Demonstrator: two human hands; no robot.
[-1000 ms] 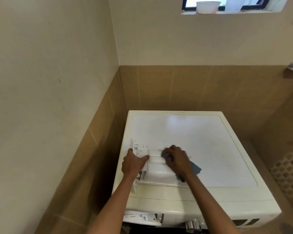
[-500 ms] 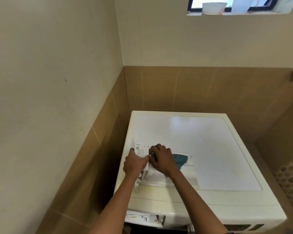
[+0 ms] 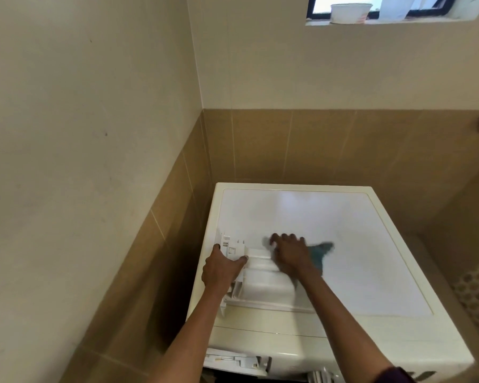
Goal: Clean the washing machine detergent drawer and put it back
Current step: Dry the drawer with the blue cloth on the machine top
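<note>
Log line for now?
phase: wiping | drawer: on washer top | left hand: grips drawer | right hand: holds blue cloth on drawer

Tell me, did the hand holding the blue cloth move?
Yes. The right hand with the cloth slid right along the drawer, away from the left hand.

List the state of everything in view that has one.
detergent drawer, out of the machine, lying on its top.
left hand, grips the drawer's left end.
right hand, holds the cloth down on the drawer.
blue cloth, bunched under the right hand, blurred.
washing machine, drawer slot open.
bowl, upright on the windowsill.
</note>
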